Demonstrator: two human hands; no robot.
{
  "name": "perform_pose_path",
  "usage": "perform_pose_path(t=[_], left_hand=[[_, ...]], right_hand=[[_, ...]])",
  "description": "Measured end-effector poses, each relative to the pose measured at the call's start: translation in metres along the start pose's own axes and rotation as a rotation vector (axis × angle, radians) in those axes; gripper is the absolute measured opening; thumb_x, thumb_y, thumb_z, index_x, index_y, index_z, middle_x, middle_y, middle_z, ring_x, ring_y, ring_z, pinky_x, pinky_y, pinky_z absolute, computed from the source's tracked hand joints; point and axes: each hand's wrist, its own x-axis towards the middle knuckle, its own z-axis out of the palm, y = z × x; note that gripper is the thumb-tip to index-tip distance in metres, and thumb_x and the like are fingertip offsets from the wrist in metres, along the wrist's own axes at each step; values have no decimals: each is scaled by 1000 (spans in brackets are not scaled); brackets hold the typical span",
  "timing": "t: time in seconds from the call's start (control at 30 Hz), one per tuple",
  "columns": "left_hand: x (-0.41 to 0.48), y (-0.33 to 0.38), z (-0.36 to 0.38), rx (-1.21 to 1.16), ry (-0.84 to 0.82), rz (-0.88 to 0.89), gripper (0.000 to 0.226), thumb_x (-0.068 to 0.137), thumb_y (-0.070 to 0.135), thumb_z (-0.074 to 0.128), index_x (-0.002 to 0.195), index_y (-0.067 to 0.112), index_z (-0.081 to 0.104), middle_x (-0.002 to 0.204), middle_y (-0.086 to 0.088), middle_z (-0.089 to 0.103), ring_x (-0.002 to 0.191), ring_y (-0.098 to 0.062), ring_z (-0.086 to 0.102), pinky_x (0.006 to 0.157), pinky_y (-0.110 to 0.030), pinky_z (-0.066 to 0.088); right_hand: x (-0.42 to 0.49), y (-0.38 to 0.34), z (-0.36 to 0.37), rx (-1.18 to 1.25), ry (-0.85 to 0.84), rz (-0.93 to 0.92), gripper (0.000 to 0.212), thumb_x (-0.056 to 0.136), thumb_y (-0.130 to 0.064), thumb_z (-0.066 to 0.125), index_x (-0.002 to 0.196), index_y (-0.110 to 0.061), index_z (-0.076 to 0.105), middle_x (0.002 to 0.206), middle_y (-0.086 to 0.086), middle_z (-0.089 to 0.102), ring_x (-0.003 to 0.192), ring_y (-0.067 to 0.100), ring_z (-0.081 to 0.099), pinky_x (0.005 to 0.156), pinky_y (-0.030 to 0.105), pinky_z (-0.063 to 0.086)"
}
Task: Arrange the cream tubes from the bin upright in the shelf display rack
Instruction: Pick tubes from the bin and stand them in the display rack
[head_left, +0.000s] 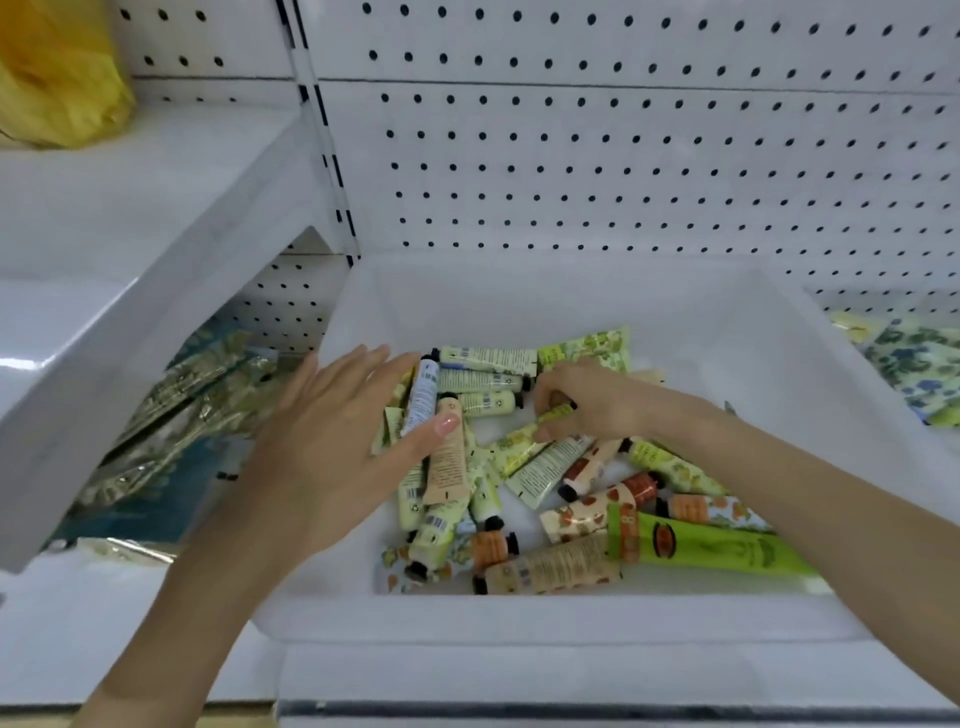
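1. Soft laminated plastic, by my judgement: the cream tubes (519, 467) look light and squashy in the body. Each has a stiff dark cap at one end and a flat crimp at the other.
2. The best hold is probably a pinch near the cap shoulder, where a tube is firmest. The glossy skin may slip.
3. They lie flat and jumbled in the white bin (519, 613) on the shelf, none upright. No display rack is in view.
4. The prints are pale green, yellow leaf, peach and orange fruit. One larger bright green tube (727, 545) lies front right.
5. My left hand (332, 447) is spread flat with straight fingers over the left heap. Its thumb rests on a peach tube (447, 462), and it grips nothing.
6. My right hand (587, 400) is curled, its fingers (550, 415) pinching a yellow-green leafy tube (514, 447) by its upper end.
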Motion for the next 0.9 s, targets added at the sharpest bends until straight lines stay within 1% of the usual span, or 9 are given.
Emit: perform_pose_path(t=[0.07,0.17,0.27,0.33,0.4,0.53,0.63,0.73,0.9], left_hand=[[0,0,0,-1,2,1,97,63,85,-2,147,42,17,156,16,17,143,0,7,117,-27,-7],[-2,1,-2,6,7,10,97,64,84,-2,147,40,19,156,15,19,143,0,9,117,-28,-7],[-3,3,-3,14,6,24,96,66,83,-1,148,38,21,156,15,20,143,0,11,118,-31,-6],[-4,3,-3,12,19,33,96,67,83,0,148,37,23,155,15,22,142,1,12,119,-33,-5],[-6,4,-4,5,28,47,94,68,83,2,147,38,24,153,18,24,139,6,12,119,-32,-6],[-7,3,-5,-124,82,97,82,72,80,12,140,41,37,136,29,37,117,25,13,111,-19,-13],[-8,1,-5,-252,134,127,69,78,76,21,125,38,55,122,21,59,113,13,41,109,-12,-11],[-7,-1,-6,-303,171,119,54,79,69,27,100,36,65,94,10,71,101,-1,44,97,3,-14],[-2,-10,0,-263,114,93,52,80,71,26,85,32,60,73,12,71,97,-4,59,115,-21,-6]], right_hand=[[-1,1,0,112,-29,-4,28,83,-38,68,100,-20,54,83,-11,47,84,14,41,63,24,33],[-2,0,-3,230,-51,-6,25,81,-35,72,91,-19,56,84,-5,55,78,16,51,65,26,40],[-8,-5,-20,376,72,-19,21,78,-30,74,88,-15,63,91,3,64,82,20,61,71,26,48],[-19,-13,-36,589,163,-33,19,78,-22,75,91,-11,66,89,-1,65,73,14,64,66,18,51],[-29,-23,-47,788,179,-88,16,79,-15,74,93,-10,69,87,-1,66,66,10,66,64,18,54],[-38,-47,-46,946,56,-235,19,87,-3,62,104,-10,69,106,8,67,91,21,69,78,23,56],[-35,-62,-41,931,40,-309,21,87,-1,61,106,-9,66,110,7,65,95,23,69,81,26,56],[-34,-70,-35,972,68,-338,20,84,0,65,102,-7,62,108,8,66,91,26,70,77,26,57],[-33,-72,-30,997,67,-339,25,83,2,64,107,0,58,112,12,65,91,29,70,77,28,57]])
